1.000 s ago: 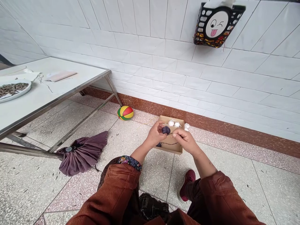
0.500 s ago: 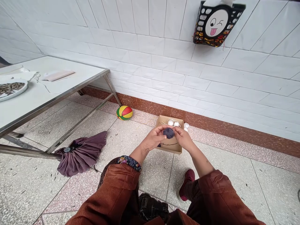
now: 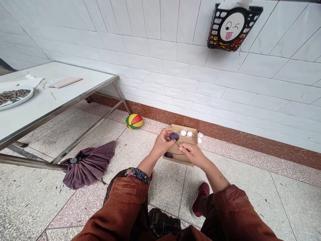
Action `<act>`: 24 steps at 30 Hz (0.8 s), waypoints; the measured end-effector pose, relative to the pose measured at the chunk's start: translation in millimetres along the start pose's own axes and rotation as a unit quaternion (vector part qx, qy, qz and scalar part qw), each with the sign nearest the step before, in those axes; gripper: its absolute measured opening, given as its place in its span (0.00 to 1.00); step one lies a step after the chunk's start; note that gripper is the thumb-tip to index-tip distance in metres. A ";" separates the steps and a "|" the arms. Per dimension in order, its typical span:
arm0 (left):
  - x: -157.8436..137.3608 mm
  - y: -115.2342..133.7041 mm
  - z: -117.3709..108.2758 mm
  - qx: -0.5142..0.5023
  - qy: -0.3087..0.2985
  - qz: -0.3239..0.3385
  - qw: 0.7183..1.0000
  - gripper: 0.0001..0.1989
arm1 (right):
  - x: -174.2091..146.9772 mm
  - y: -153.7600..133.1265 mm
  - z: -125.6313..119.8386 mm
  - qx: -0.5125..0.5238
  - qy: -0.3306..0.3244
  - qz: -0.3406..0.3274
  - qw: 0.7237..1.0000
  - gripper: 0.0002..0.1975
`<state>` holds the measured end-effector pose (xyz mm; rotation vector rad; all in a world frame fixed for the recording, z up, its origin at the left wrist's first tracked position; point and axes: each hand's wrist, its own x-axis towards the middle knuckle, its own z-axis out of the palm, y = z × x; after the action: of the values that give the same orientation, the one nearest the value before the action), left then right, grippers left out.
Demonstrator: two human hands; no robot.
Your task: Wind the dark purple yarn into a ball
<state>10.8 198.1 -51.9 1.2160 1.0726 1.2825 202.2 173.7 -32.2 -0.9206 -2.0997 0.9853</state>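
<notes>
Plate [image 3: 18, 102] of dark, dry pieces is borne by the table [image 3: 87, 74] at far left, well apart from the hands, so little trouble is expected there. On the floor [image 3: 117, 157] to its right, a purple umbrella-like bundle [image 3: 85, 169] is seen near, and a striped ball [image 3: 134, 121] far; a dropped winding could be lost that way. In the near left corner of a cardboard box [image 3: 180, 162], a second dark ball [image 3: 169, 155] is seated, its tail [image 3: 178, 154] laid rightward; whether it is joined to the work above cannot be told. Over the box, a dark yarn ball [image 3: 174, 136] is gripped by the fingers of the left hand [image 3: 162, 145]; if too weakly held, it could be pulled free by a tug. Its strand [image 3: 177, 144] is pinched by the right hand [image 3: 192, 153], the hands being apart but near; slack could be looped or knotted by uneven tension. Farther off, white yarn balls [image 3: 186, 133] could be snagged by a trailing loop.
</notes>
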 end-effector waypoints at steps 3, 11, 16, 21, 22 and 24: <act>-5.2 1.5 3.4 0.062 -0.047 0.005 0.997 0.36 | 1.4 -1.6 -8.8 0.003 0.056 -0.004 0.998 0.18; -18.5 11.0 7.4 -0.080 -0.221 -0.013 0.972 0.34 | 8.8 33.2 -13.6 -0.050 0.173 0.101 0.978 0.16; -14.4 1.9 8.9 -0.181 -0.188 -0.027 0.965 0.21 | 8.6 41.8 2.4 -0.069 0.132 0.116 0.982 0.13; -9.4 -0.6 7.1 -0.199 -0.087 -0.048 0.975 0.21 | 4.6 35.9 15.5 -0.111 0.051 0.092 0.988 0.11; -8.2 -0.8 6.5 -0.189 -0.072 -0.047 0.978 0.22 | 3.8 32.9 16.3 -0.106 0.035 0.077 0.991 0.11; -5.6 -1.7 5.6 -0.158 -0.048 -0.042 0.985 0.23 | 2.6 25.0 14.8 -0.078 0.005 0.046 0.996 0.12</act>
<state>16.4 192.4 -53.5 0.9718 0.8055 1.2605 197.4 182.0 -59.7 -1.1073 -2.1662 0.8695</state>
